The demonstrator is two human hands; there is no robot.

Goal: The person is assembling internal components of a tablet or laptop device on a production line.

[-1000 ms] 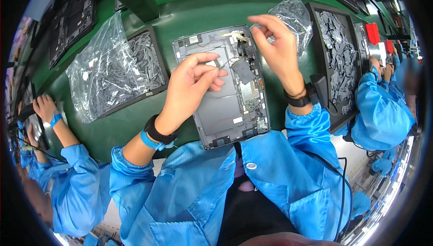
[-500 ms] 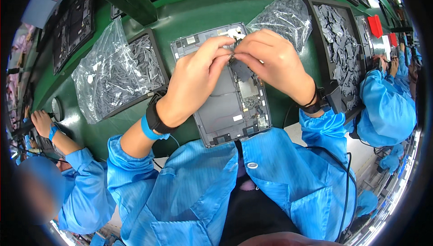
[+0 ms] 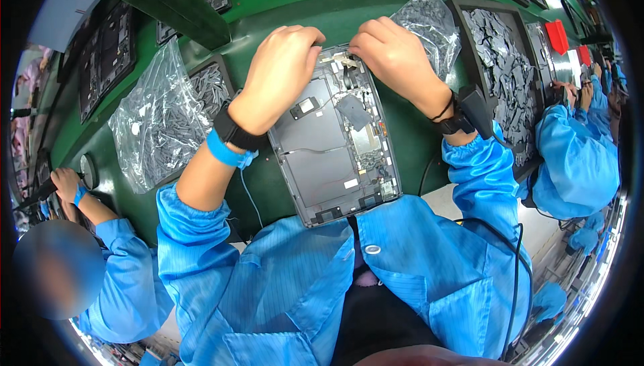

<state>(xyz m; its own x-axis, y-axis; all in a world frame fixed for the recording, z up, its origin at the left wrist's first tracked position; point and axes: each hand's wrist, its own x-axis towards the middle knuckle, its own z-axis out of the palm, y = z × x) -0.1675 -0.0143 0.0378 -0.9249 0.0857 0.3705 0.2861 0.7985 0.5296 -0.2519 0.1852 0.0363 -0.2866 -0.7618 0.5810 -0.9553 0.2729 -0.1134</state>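
An opened, dark grey tablet-like casing (image 3: 315,171) lies before me, its circuit board (image 3: 367,145) exposed along the right side. On the board rests a dark grey, irregular flat piece (image 3: 354,112). A small black rectangular part (image 3: 305,107) with a pale label sits on the left half. My left hand (image 3: 282,71) is over the casing's far left corner, fingers curled in toward the thumb. My right hand (image 3: 396,57) is closed at the far right corner, beside a pale tape-like strip (image 3: 345,62). Whatever either set of fingertips holds is hidden.
Left, a clear bag (image 3: 157,125) of dark strips lies over a tray (image 3: 225,74). Right stand another bag (image 3: 429,27) and a dark tray (image 3: 469,57) of flat grey pieces. A green post (image 3: 168,4) rises at far left. Co-workers sit on both sides.
My hands have parted from their pinch over the board and moved up to the casing's far corners. The flat grey piece now lies uncovered, and the casing has shifted slightly nearer.
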